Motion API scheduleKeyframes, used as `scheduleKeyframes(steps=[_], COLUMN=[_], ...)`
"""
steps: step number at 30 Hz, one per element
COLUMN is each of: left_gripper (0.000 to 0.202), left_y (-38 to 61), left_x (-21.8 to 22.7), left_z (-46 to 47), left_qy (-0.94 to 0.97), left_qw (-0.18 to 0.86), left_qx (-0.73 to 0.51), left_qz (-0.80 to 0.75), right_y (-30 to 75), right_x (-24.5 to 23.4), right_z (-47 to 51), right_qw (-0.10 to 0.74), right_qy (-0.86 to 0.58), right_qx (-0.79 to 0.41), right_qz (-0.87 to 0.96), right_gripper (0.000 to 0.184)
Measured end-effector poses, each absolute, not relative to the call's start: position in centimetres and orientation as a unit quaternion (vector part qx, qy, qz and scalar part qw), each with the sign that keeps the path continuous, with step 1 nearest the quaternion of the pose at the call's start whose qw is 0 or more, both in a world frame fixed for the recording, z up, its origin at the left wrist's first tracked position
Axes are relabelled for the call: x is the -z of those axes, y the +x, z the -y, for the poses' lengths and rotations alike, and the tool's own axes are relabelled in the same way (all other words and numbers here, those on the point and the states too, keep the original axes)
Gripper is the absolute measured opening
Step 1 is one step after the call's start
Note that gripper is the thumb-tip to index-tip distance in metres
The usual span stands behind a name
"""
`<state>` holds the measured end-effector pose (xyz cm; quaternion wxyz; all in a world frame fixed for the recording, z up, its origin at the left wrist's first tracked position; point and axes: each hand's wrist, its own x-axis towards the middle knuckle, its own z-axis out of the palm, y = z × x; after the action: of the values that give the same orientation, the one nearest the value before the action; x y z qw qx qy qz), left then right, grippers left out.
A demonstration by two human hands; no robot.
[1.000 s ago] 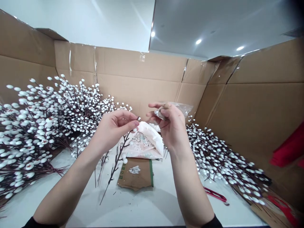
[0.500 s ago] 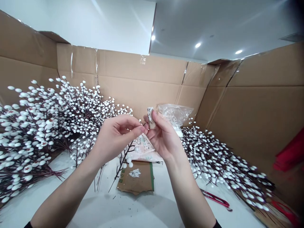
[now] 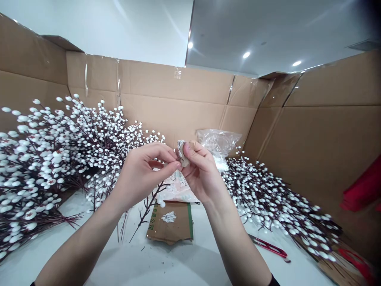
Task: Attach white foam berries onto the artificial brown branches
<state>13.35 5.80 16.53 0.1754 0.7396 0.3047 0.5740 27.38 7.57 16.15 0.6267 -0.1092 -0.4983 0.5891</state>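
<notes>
Twig [image 3: 143, 219] below left grip [image 3: 145, 167]: hangs pinched between thumb and finger, long axis slanting down and leftward, top hidden. Just right of fingertips, perhaps touching: white-smeared lump [image 3: 185, 158], held in right grip [image 3: 199, 169].

Beyond the right hand [image 3: 200, 169] stands a taped cardboard wall [image 3: 166, 109]; high above it shine ceiling lights [image 3: 246, 55]. Right of the hand, nearer the viewer, lies a red-handled tool [image 3: 271, 247].

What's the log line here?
left hand: pinching twig | right hand: holding white-smeared scrap | cardboard: on table, white smear on top
</notes>
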Motion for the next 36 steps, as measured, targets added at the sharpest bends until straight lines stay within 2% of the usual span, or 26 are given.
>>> scheduleKeyframes(steps=[16, 36], left_gripper=[0.009, 0.011], left_y=[13.2, 13.1], left_x=[-16.4, -17.0], left_z=[-6.2, -5.7], left_qy=[0.736, 0.716], left_qw=[0.183, 0.271], left_qx=[-0.57, -0.561], left_qz=[-0.316, -0.315], right_y=[27.7, 28.7], right_x=[-16.0, -16.1], right_z=[-7.8, -8.2], right_qw=[0.614, 0.552], right_qy=[-0.111, -0.073], right_qx=[-0.57, -0.6], right_qz=[0.535, 0.574], right_gripper=[0.029, 0.024])
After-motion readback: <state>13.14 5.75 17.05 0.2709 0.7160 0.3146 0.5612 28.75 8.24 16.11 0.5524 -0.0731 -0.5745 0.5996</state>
